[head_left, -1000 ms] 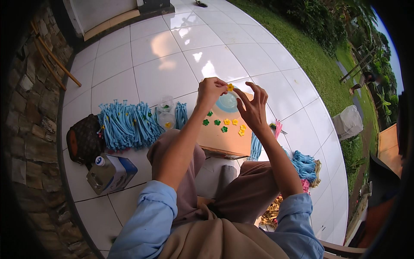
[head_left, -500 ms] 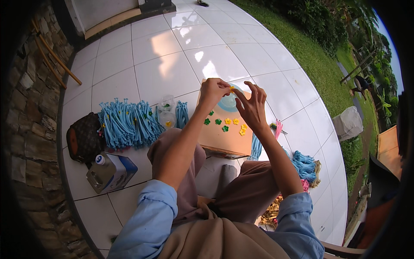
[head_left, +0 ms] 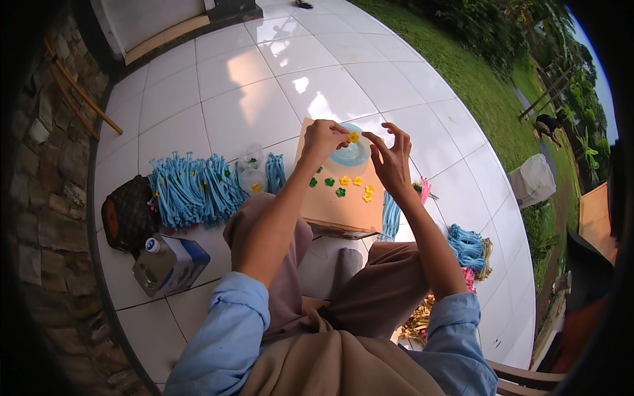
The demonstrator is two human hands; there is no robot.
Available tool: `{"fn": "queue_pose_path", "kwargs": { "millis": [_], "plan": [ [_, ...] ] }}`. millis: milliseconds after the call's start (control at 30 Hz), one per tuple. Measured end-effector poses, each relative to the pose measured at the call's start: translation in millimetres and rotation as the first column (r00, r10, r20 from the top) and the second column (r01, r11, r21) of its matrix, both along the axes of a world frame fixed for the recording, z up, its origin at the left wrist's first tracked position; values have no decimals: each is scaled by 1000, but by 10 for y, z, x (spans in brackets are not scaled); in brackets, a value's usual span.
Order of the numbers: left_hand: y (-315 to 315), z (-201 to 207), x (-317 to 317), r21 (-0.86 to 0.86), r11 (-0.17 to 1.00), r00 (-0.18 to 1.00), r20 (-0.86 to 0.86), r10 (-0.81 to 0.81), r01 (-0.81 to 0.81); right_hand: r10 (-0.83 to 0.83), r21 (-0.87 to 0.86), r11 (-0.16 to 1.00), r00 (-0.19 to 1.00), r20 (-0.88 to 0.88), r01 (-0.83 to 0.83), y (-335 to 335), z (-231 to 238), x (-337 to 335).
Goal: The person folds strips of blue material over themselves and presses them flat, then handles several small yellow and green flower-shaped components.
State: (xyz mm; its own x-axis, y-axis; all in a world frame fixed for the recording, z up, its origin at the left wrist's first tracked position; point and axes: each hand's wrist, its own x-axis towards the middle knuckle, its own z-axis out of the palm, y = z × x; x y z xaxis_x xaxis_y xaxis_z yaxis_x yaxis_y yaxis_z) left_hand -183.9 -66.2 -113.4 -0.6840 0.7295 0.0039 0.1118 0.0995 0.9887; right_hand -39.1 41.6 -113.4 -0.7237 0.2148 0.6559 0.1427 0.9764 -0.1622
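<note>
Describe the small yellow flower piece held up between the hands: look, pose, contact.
The small yellow flower piece is tiny and bright yellow with rounded petals; its material is too small to tell. The left hand pinches it at the fingertips, and the right hand has its fingertips close beside it. It is held above the tan board, near the light blue disc.

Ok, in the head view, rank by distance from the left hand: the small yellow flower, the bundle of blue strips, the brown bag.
From the left hand:
1. Small yellow flower, pinched at its fingertips.
2. Bundle of blue strips, on the tiles to the left.
3. Brown bag, farther left, by the stone wall.
</note>
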Motion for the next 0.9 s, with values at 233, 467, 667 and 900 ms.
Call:
{"fn": "queue_pose_path", "kwargs": {
  "millis": [233, 467, 667, 900],
  "plan": [
    [41, -60, 33, -3, 999, 998, 34, -54, 54, 35, 193, 980, 998, 49, -44, -43, 11, 57],
    [57, -112, 17, 24, 995, 991, 86, -99, 97, 9, 282, 959, 997, 76, -31, -77, 2, 75],
    [73, -131, 18, 8, 994, 990, 95, -107, 107, 0, 286, 958, 998, 62, -18, -80, 5, 59],
    [70, -191, -10, 38, 998, 993, 105, -61, 57, 6, 269, 963, 999, 48, -19, -102, 22, 39]
  ]
}}
